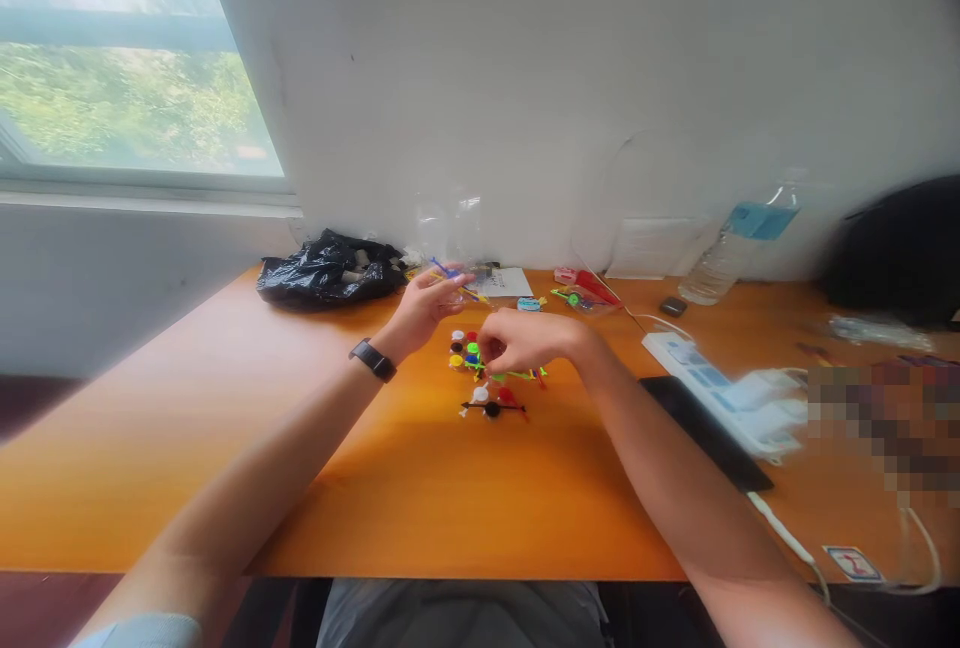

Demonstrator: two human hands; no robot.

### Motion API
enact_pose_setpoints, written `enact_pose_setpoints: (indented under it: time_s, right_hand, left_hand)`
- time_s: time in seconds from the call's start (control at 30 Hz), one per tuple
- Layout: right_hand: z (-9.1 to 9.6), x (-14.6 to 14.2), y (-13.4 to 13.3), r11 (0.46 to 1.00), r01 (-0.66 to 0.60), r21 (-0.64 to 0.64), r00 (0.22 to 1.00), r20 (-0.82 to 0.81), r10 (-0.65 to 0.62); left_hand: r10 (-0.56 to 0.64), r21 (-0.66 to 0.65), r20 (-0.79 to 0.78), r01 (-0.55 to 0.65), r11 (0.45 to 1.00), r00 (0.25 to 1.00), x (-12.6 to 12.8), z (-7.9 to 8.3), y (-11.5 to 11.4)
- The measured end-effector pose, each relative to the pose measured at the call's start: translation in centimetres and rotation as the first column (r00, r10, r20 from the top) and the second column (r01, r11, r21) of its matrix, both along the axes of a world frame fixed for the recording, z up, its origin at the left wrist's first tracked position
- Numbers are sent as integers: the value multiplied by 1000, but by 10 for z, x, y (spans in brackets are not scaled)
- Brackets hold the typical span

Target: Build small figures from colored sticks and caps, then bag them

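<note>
My left hand, with a black band on the wrist, is raised over the orange table and pinches a thin blue stick between its fingers. Just to its right, my right hand hovers palm down with curled fingers over a cluster of small coloured balls and sticks. What its fingertips hold, if anything, is hidden. A short assembled piece with a black ball and a red ball lies just in front of that hand.
A black plastic bag lies at the back left by the wall. A water bottle, a white power strip with cables, a black phone and a dark bag are at the right. More coloured pieces lie near the wall.
</note>
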State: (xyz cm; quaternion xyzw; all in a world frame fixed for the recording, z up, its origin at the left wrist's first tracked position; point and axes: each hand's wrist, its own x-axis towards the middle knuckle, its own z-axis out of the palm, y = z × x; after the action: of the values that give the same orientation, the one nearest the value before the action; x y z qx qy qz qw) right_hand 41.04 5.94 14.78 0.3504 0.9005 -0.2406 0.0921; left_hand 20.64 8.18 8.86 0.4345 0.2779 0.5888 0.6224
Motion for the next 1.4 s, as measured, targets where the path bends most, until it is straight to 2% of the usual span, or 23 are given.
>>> enact_pose_setpoints:
  time_s: [0.1, 0.23, 0.33, 0.4, 0.53, 0.63, 0.7, 0.77, 0.83, 1.1, 1.33, 1.4]
  right_hand:
    - [18, 11, -6, 999, -42, -28, 986, -164, 37]
    - [39, 24, -16, 991, -81, -103, 918, -395, 34]
    - [49, 32, -23, 983, -97, -154, 814, -580, -11]
    - [54, 37, -26, 987, -64, -150, 707, -705, -62]
    - [63, 48, -28, 984, 179, 1, 461, -884, -83]
    - [66, 56, -22, 915, 395, 85, 310, -950, -46]
    - [65, 60, -15, 855, 509, 101, 253, -967, -36]
    - [61, 62, -9, 802, 588, 107, 255, -965, -58]
    - [58, 62, -5, 766, 632, 117, 291, -952, -95]
    - [50, 46, -4, 693, 694, 198, 360, -928, -96]
    - [48, 34, -9, 683, 611, 401, 582, -812, -44]
    - [48, 34, -11, 680, 583, 444, 620, -784, -19]
  left_hand:
    - [-7, -2, -4, 7, 1000, 1000, 2, 0, -1]
    - [-24, 23, -67, 26, 999, 997, 4, -3, -2]
    - [-21, 81, -157, 34, 996, 987, 6, -7, -3]
    - [-24, 119, -237, 53, 991, 971, 6, -10, -4]
    - [-85, 152, -387, 154, 976, 918, 5, -14, -6]
    - [-152, 138, -440, 234, 962, 885, 4, -15, -6]
    - [-186, 131, -463, 274, 953, 866, 4, -16, -6]
    - [-211, 124, -478, 304, 945, 852, 4, -16, -7]
    - [-229, 117, -483, 322, 940, 845, 5, -15, -8]
    - [-254, 130, -475, 352, 927, 843, 5, -15, -8]
    - [-261, 158, -463, 369, 916, 847, 5, -11, -11]
    - [-264, 159, -452, 368, 916, 852, 5, -9, -12]
